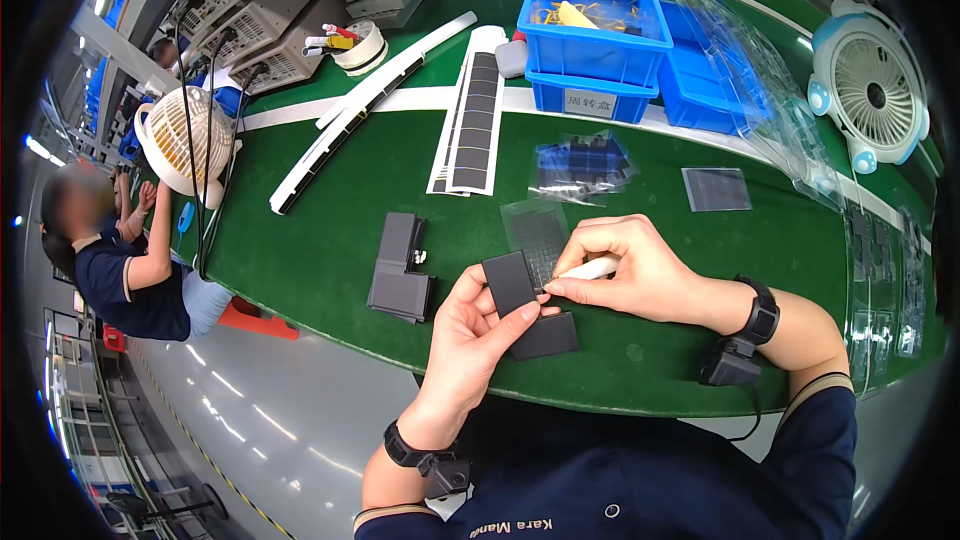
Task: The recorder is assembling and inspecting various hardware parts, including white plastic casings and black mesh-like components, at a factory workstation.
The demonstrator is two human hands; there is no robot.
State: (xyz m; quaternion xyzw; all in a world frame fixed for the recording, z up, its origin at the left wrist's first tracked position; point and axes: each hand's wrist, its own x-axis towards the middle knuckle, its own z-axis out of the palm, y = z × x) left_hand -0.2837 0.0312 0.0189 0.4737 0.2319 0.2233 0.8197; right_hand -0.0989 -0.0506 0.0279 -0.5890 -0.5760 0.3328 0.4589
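My left hand (465,328) is closed on a flat black L-shaped battery-like piece (509,280), thumb across it near its inner corner. Its lower block (546,337) points to the right. My right hand (640,268) pinches a small white tool with a rounded handle (594,267); the fingertips meet the right edge of the black piece, and the tool's tip is hidden. Just beyond the hands lies a clear sheet with a fine grid (538,230). Left of my left hand sits a stack of similar L-shaped black pieces (393,265) with small white connectors.
Strips of black labels (470,125) and a long white strip (350,125) lie farther back. Blue bins (590,45) stand at the back, with clear films (580,170) in front. Fans stand at left (187,143) and right (872,90). Clear trays (880,280) line the right edge. Another person (130,280) works at left.
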